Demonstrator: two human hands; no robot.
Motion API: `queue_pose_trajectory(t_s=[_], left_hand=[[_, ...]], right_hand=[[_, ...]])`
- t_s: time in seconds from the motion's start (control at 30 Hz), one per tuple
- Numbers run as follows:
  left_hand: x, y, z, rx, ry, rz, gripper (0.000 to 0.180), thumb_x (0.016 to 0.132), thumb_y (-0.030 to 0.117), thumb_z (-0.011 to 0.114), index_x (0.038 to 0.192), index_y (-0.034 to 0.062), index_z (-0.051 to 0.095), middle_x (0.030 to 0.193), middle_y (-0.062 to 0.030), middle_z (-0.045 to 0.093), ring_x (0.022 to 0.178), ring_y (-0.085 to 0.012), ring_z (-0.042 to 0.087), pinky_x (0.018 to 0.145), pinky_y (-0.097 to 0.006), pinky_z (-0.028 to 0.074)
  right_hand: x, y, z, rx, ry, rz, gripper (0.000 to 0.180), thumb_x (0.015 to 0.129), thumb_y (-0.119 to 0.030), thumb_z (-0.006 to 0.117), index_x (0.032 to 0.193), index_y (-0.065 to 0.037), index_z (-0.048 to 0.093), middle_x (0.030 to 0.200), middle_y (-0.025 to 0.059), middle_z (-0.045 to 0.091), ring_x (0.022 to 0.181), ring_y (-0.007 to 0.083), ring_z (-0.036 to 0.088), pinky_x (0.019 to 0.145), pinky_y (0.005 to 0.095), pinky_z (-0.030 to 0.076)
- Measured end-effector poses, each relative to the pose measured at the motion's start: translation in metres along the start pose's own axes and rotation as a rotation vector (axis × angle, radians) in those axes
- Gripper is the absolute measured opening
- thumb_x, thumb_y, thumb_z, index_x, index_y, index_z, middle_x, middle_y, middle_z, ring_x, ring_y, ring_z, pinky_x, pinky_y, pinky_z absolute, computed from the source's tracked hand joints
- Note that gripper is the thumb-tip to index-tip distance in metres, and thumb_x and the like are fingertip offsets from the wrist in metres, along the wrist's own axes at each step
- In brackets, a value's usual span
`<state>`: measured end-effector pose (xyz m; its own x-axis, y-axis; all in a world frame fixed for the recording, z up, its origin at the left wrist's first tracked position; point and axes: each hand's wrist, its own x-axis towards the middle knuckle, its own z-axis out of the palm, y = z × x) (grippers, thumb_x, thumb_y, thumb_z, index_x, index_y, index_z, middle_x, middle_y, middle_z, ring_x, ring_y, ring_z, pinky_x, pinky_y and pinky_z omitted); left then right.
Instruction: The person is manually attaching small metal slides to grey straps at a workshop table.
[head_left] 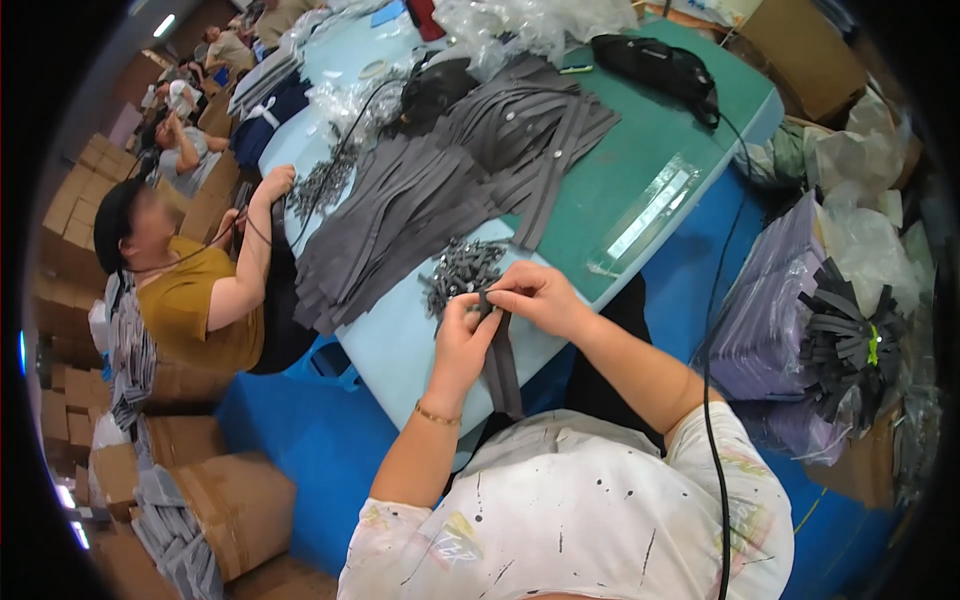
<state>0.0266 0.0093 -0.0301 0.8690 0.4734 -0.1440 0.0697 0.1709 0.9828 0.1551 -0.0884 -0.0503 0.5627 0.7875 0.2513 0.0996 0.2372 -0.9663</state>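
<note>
Both my hands meet over the near edge of the table, closed on the upper end of a grey fabric strip (503,372). My left hand (462,335) grips it from the left. From the right, my right hand (540,298) pinches the same end between thumb and fingers. Below my fingers the strip hangs toward my lap. What lies between the fingertips is too small to make out. Just beyond my hands is a heap of small dark grey pieces with shiny bits (462,272). Long grey fabric strips (390,225) lie in overlapping stacks farther across the table.
A black pouch (660,72) and clear plastic bags (515,28) lie on the table's (640,180) far side. At left, a co-worker in a mustard top (205,305) handles a cord near another small heap. Wrapped purple stacks (755,300) stand right; cardboard boxes (235,505) stand lower left.
</note>
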Motion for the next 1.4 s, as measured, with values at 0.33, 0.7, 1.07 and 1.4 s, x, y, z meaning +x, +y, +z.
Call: queue_pose_trajectory(t_s=[0.33, 0.7, 1.07, 1.4], left_hand=[[-0.006, 0.031, 0.014, 0.052, -0.244, 0.010, 0.020, 0.094, 0.019, 0.050, 0.095, -0.0002, 0.054, 0.069, -0.0036, 0.058, 0.059, -0.0096, 0.058, 0.054, -0.023, 0.049], [0.138, 0.086, 0.012, 0.418, -0.248, 0.082, 0.028, 0.088, 0.026, 0.056, 0.096, -0.0014, 0.057, 0.070, -0.0071, 0.062, 0.067, -0.0132, 0.060, 0.059, -0.025, 0.045], [0.065, 0.043, -0.053, 0.615, 0.255, 0.453, 0.043, 0.081, 0.020, 0.065, 0.118, 0.0045, 0.051, 0.109, -0.0118, 0.058, 0.102, -0.0211, 0.056, 0.088, -0.032, 0.043], [0.023, 0.017, -0.057, 0.611, 0.452, 0.420, 0.016, 0.083, 0.012, 0.061, 0.096, 0.0028, 0.060, 0.087, -0.0050, 0.056, 0.078, -0.0139, 0.055, 0.069, -0.027, 0.044]], right_hand=[[0.002, -0.027, -0.026, 0.287, 0.031, 0.092, 0.008, 0.079, -0.010, 0.067, 0.082, -0.003, 0.068, 0.076, -0.0029, 0.051, 0.068, 0.0058, 0.045, 0.062, 0.0195, 0.034], [0.148, -0.055, -0.147, 0.402, 0.693, -0.016, 0.019, 0.079, -0.019, 0.070, 0.089, -0.004, 0.066, 0.062, -0.0036, 0.052, 0.052, 0.0048, 0.044, 0.044, 0.0190, 0.034], [0.111, 0.016, -0.144, -0.143, 0.488, -0.021, 0.046, 0.080, -0.015, 0.067, 0.119, -0.002, 0.048, 0.082, 0.0029, 0.059, 0.069, 0.0098, 0.054, 0.058, 0.0247, 0.046], [0.004, -0.012, -0.024, -0.733, 0.020, -0.121, 0.015, 0.077, -0.015, 0.066, 0.091, -0.009, 0.061, 0.075, 0.0062, 0.058, 0.072, 0.0237, 0.059, 0.062, 0.0320, 0.048]])
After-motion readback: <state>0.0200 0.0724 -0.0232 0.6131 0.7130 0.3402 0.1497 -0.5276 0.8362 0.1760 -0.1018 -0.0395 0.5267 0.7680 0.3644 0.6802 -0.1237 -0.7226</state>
